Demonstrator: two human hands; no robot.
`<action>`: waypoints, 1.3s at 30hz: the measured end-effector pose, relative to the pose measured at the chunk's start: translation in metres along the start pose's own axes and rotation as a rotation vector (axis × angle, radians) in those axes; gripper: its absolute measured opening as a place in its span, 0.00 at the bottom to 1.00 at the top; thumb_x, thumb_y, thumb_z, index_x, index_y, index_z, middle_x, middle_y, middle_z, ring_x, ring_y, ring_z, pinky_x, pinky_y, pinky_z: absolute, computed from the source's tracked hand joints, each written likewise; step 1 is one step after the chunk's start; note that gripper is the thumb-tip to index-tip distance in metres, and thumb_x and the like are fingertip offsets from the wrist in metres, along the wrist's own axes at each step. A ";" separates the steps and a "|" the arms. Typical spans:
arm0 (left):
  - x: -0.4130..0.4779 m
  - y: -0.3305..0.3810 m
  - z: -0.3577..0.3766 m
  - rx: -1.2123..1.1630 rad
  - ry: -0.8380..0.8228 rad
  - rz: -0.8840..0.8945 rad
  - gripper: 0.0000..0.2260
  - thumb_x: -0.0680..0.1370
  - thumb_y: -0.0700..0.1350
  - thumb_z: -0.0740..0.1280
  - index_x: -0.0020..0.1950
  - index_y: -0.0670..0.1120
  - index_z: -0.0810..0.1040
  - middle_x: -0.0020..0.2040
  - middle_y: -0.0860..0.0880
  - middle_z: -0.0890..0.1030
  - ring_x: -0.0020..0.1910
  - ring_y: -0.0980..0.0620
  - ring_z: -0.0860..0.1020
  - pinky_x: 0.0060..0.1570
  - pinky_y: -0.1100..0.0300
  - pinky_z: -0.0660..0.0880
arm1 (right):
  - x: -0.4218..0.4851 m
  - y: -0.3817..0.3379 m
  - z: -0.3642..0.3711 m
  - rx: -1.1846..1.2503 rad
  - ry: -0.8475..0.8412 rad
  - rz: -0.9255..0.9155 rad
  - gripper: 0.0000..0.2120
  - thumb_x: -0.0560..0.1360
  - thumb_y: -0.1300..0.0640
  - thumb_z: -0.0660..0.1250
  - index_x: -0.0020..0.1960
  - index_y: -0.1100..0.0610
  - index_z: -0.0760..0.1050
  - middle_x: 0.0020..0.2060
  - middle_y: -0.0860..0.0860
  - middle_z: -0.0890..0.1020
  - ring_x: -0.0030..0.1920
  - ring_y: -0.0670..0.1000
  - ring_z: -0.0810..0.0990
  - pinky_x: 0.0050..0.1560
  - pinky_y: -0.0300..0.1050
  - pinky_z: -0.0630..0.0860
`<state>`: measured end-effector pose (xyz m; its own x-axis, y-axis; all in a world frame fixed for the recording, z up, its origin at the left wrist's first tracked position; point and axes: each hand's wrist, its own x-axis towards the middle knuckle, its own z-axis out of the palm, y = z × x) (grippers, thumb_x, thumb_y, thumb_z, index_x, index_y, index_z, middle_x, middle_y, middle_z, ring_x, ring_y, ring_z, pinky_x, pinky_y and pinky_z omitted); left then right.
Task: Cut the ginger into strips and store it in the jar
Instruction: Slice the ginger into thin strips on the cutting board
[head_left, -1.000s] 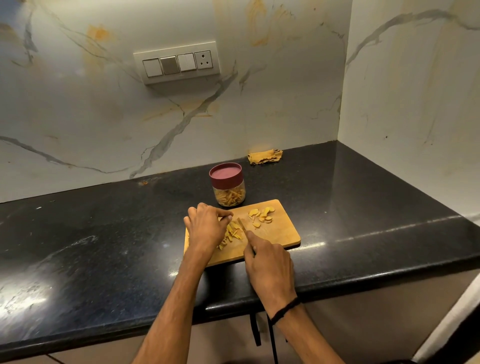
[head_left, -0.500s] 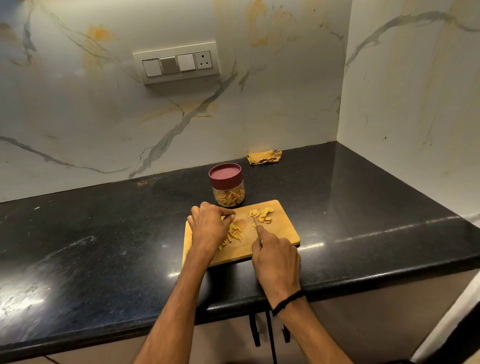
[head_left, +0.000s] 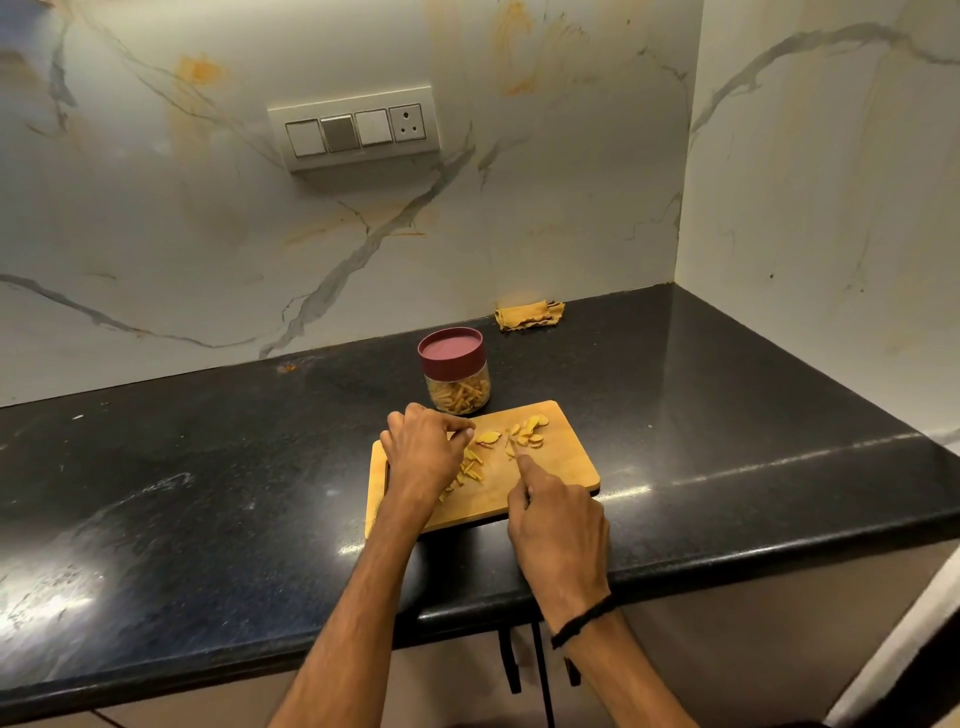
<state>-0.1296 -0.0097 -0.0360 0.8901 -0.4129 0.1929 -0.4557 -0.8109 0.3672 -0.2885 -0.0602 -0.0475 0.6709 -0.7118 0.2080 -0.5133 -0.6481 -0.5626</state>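
A wooden cutting board (head_left: 563, 470) lies near the counter's front edge. Round ginger slices (head_left: 531, 432) sit at its far right, one slice (head_left: 488, 438) lies apart to their left, and cut strips (head_left: 471, 467) lie mid-board. My left hand (head_left: 422, 453) rests on the board's left part with its fingers curled, thumb tip next to the lone slice; nothing shows in its grasp. My right hand (head_left: 558, 530) grips a knife (head_left: 514, 447), forefinger along its back, tip among the slices. Behind the board stands a clear jar (head_left: 458, 394) with a maroon lid, holding strips.
The board lies on a black stone counter (head_left: 208, 493) in a corner of marble walls. A crumpled yellow cloth (head_left: 529, 315) lies against the back wall. A switch panel (head_left: 358, 129) is mounted above.
My right hand moved the knife from the strips by my left hand to the slice pile further right. One slice now lies apart from the pile. My left hand has barely shifted.
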 end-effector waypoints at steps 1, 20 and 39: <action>0.000 0.000 0.000 0.004 -0.004 0.002 0.13 0.79 0.55 0.69 0.62 0.58 0.82 0.63 0.49 0.75 0.59 0.48 0.67 0.56 0.53 0.65 | 0.000 0.001 0.000 -0.004 -0.004 0.013 0.21 0.84 0.50 0.52 0.77 0.44 0.59 0.48 0.47 0.81 0.39 0.45 0.69 0.39 0.36 0.64; 0.032 0.012 0.000 0.073 -0.105 0.084 0.09 0.76 0.52 0.73 0.55 0.54 0.86 0.60 0.48 0.78 0.59 0.47 0.67 0.53 0.53 0.64 | 0.003 0.002 0.002 0.057 -0.029 -0.057 0.21 0.83 0.49 0.54 0.75 0.44 0.62 0.50 0.48 0.82 0.48 0.47 0.79 0.48 0.41 0.75; 0.045 0.013 -0.003 -0.131 -0.280 0.085 0.07 0.75 0.45 0.75 0.52 0.49 0.86 0.48 0.51 0.85 0.47 0.55 0.81 0.56 0.49 0.80 | -0.008 0.008 0.002 0.073 -0.019 -0.107 0.20 0.83 0.47 0.54 0.75 0.42 0.62 0.49 0.46 0.82 0.46 0.44 0.79 0.44 0.35 0.70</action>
<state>-0.0959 -0.0376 -0.0203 0.8075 -0.5894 -0.0237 -0.5087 -0.7161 0.4780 -0.2967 -0.0593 -0.0557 0.7299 -0.6340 0.2555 -0.3983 -0.6983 -0.5948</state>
